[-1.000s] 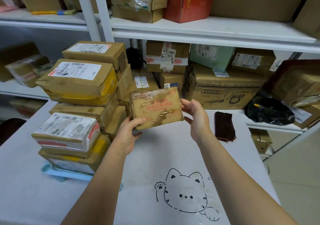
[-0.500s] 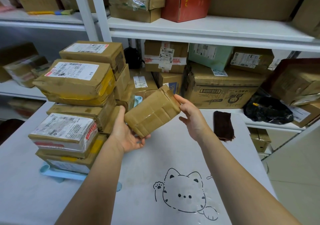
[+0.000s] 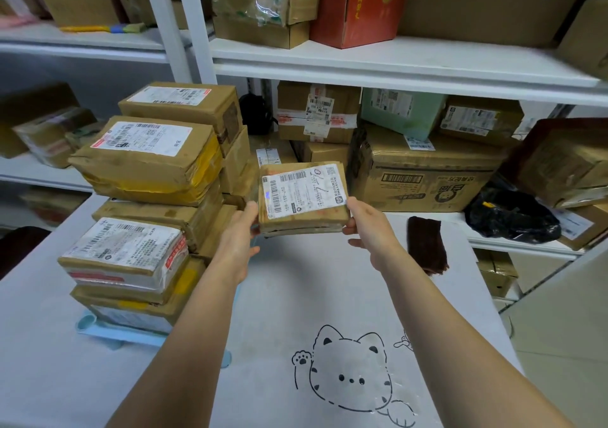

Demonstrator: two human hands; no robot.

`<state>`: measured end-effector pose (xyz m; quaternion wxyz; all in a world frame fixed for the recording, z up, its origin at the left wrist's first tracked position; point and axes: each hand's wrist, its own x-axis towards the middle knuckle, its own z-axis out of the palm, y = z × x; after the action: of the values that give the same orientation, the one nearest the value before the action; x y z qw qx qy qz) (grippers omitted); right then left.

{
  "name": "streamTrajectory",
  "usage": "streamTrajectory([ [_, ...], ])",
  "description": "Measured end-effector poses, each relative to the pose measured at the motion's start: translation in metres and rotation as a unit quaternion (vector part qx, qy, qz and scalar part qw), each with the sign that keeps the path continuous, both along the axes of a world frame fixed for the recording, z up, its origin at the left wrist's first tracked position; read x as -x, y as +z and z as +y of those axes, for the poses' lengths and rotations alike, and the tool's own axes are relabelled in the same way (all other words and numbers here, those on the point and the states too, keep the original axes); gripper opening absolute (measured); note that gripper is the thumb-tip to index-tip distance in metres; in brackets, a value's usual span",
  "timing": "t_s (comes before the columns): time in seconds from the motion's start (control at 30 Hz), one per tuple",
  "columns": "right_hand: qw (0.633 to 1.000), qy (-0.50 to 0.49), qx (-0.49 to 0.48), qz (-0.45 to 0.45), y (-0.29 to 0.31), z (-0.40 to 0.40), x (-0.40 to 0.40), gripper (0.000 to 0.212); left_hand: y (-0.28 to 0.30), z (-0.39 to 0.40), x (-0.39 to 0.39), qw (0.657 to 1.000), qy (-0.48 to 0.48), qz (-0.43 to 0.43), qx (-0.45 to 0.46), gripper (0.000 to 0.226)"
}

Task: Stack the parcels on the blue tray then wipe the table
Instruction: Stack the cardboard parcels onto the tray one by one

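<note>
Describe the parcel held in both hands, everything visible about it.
The parcel is a flat, roughly square brown cardboard package wrapped in clear tape, with worn edges. A white shipping label with barcodes, printed text and handwritten marks covers most of its upward face. It is held in the air above the table, tilted slightly toward the camera, right of the parcel stack. The left hand grips its left edge and the right hand its right edge. Nothing else touches it.
</note>
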<state>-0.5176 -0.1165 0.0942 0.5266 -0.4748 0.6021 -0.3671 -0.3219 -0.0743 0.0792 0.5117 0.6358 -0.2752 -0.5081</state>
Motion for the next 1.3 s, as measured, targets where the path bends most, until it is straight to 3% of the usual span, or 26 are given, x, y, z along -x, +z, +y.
streamTrajectory([
  [0.13,0.999,-0.033,0.000,-0.029,-0.002,0.001,0.000,0.019,0.006,0.000,0.000,0.998,0.000,-0.047,0.043,0.025],
  [0.33,0.984,-0.028,0.039,-0.170,0.019,-0.001,-0.011,0.013,0.043,0.001,0.007,0.984,0.020,-0.086,0.155,0.024],
  [0.5,0.974,-0.004,0.096,-0.207,0.049,-0.011,-0.037,0.034,0.078,-0.006,-0.010,0.958,0.076,-0.185,0.206,0.022],
  [0.67,0.979,0.058,0.096,-0.172,0.077,-0.018,-0.074,0.051,0.101,-0.011,-0.042,0.933,0.161,-0.240,0.214,0.043],
  [0.97,0.983,0.158,0.091,-0.028,0.122,-0.023,-0.170,0.091,0.123,-0.009,-0.117,0.920,0.242,-0.238,0.197,0.038],
  [1.17,0.986,0.157,0.060,-0.008,0.126,-0.022,-0.214,0.094,0.118,-0.021,-0.162,0.919,0.252,-0.259,0.158,0.049],
  [1.3,0.989,0.137,0.056,-0.001,0.121,-0.028,-0.231,0.083,0.113,-0.026,-0.175,0.924,0.246,-0.255,0.144,0.056],
])
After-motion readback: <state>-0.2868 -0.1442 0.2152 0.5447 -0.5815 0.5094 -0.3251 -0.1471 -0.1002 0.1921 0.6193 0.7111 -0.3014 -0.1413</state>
